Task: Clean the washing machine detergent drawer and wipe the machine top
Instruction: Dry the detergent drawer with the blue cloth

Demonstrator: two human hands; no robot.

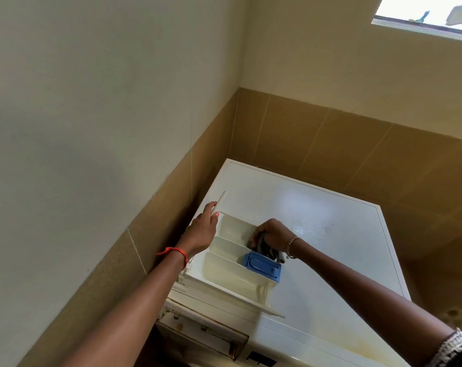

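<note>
The white detergent drawer lies pulled out of its slot on the left front of the washing machine top. Its compartments face up and a blue insert sits at its right side. My left hand grips the drawer's front panel at the far left end, thumb over the edge. My right hand holds a dark grey cloth bunched in its fingers and presses it into the drawer just above the blue insert.
The empty drawer slot gapes at the machine's front left. Tiled walls close in on the left and behind the machine. A window is high at the right. A pebbled floor shows at the right.
</note>
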